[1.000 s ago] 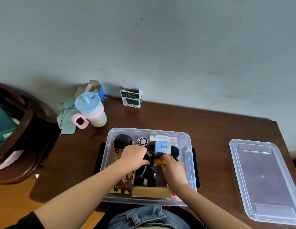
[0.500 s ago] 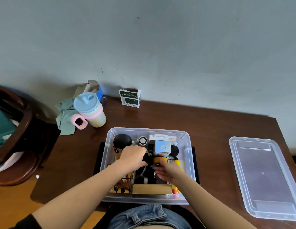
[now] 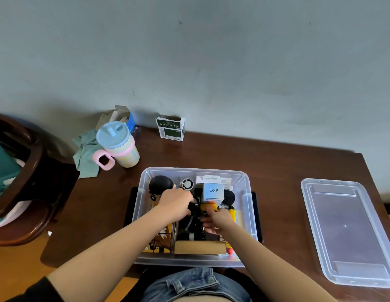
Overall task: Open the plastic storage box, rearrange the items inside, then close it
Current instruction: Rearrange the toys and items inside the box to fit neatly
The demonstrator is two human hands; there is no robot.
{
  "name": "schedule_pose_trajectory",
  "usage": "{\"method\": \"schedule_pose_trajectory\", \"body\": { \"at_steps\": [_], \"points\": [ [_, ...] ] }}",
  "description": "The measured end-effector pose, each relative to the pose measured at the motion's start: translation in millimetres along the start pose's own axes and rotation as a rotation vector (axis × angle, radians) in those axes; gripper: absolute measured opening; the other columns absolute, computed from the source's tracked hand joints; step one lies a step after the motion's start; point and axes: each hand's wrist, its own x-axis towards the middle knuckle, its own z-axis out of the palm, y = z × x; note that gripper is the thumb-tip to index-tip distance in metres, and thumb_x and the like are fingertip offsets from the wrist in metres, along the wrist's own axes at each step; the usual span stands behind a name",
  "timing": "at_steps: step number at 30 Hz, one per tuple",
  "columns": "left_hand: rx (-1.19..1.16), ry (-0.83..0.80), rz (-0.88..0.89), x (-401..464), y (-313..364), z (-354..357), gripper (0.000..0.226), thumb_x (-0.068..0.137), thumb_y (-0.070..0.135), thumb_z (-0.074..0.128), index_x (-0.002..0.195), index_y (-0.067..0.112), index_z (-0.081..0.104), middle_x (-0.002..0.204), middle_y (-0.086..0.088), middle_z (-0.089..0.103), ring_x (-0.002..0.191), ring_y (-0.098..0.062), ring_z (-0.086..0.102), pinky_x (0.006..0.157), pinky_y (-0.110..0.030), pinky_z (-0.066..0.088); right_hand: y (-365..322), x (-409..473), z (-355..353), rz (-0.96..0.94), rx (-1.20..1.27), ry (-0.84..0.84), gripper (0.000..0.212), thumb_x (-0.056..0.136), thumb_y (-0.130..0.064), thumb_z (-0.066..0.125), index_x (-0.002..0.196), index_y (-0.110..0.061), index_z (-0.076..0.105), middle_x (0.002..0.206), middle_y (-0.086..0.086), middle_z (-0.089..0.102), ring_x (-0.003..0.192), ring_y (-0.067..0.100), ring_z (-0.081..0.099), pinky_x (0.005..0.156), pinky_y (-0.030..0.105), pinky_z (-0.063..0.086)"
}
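The box (image 3: pixel 144 205) sits open on the tabletop (image 3: pixel 276 171); sorting is under way. The left hand (image 3: pixel 175 201) grips something black inside. The right hand (image 3: pixel 218 220) reaches in, fingers loose. The lid (image 3: pixel 351 232) waits far right. Next, shift things gently.

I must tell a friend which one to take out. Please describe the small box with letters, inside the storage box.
Find the clear storage box on the brown table. Along its far side, right of centre, stands a pale blue cube box. Only it reads "Q88".
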Motion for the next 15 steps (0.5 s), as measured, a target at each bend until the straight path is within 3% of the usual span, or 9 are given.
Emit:
{"method": "schedule_pose_trajectory", "body": {
  "at_steps": [2, 5, 7, 9, 11, 13, 15],
  "points": [
    [-0.024, 0.018, -0.005, -0.8, -0.3, 0.7, 0.024, 0.086, 0.035, 0.064, 0.105, 0.021, 0.064, 0.103, -0.003, 0.066, 0.097, -0.023, 0.062, 0.074, -0.033, 0.050, -0.6, -4.0, -6.0, 0.012, -0.028, -0.026, 0.032, 0.096, -0.029, 0.053, 0.101, 0.001, 0.064, 0.076, 0.007, 0.065, 0.059, 0.016, 0.057, 0.053, 0.025, 0.054],
    [-0.097, 0.064, -0.015, -5.2, -5.2, 4.6, 0.038, 0.086, 0.041, 0.063, 0.120, 0.024, 0.060, 0.109, 0.000, 0.067, 0.099, -0.020, 0.063, 0.076, -0.032, 0.052, -2.6, -14.5, -16.8, 0.013, -0.132, -0.080, 0.024, 0.095, -0.024, 0.054, 0.088, -0.002, 0.064, 0.075, 0.010, 0.066, 0.054, 0.015, 0.057, 0.052, 0.024, 0.056],
    [-0.174, 0.108, -0.027, -8.7, -8.5, 6.7, 0.048, 0.086, 0.045, 0.063, 0.129, 0.027, 0.053, 0.113, 0.003, 0.066, 0.100, -0.016, 0.063, 0.074, -0.027, 0.048, -3.7, -22.8, -26.3, -0.072, -0.348, -0.099, 0.022, 0.096, -0.017, 0.050, 0.082, -0.003, 0.060, 0.073, 0.011, 0.066, 0.050, 0.013, 0.056, 0.052, 0.023, 0.054],
    [-0.291, 0.147, -0.059, -12.3, -10.2, 6.6, 0.050, 0.085, 0.046, 0.063, 0.131, 0.030, 0.052, 0.103, 0.006, 0.067, 0.090, -0.011, 0.063, 0.066, -0.023, 0.044, -5.1, -28.6, -37.2, -0.265, -0.813, 0.021, 0.027, 0.095, -0.016, 0.047, 0.077, -0.004, 0.062, 0.074, 0.011, 0.068, 0.054, 0.014, 0.056, 0.057, 0.025, 0.051],
    [-0.387, 0.175, -0.088, -15.6, -9.8, 5.6, 0.048, 0.085, 0.046, 0.064, 0.129, 0.031, 0.052, 0.087, 0.011, 0.063, 0.076, -0.006, 0.058, 0.059, -0.020, 0.041, -9.6, -35.5, -44.0, -0.430, -1.206, 0.222, 0.023, 0.093, -0.012, 0.045, 0.071, -0.009, 0.054, 0.070, 0.007, 0.059, 0.057, 0.016, 0.050, 0.053, 0.025, 0.042],
    [-0.415, 0.199, -0.095, -18.4, -8.3, 5.1, 0.042, 0.086, 0.045, 0.064, 0.124, 0.032, 0.055, 0.079, 0.014, 0.060, 0.071, -0.002, 0.055, 0.058, -0.019, 0.041, -18.4, -40.5, -44.3, -0.502, -1.383, 0.352, 0.014, 0.090, -0.002, 0.047, 0.083, -0.013, 0.051, 0.082, 0.006, 0.060, 0.067, 0.019, 0.056, 0.054, 0.024, 0.039],
    [-0.410, 0.201, -0.085, -20.9, -5.8, 5.4, 0.030, 0.086, 0.043, 0.063, 0.113, 0.031, 0.060, 0.077, 0.013, 0.062, 0.070, -0.002, 0.056, 0.058, -0.019, 0.040, -29.1, -38.6, -41.6, -0.543, -1.464, 0.413, 0.021, 0.088, 0.005, 0.050, 0.103, -0.009, 0.055, 0.101, 0.008, 0.062, 0.084, 0.022, 0.064, 0.059, 0.024, 0.041]
  ]
}}
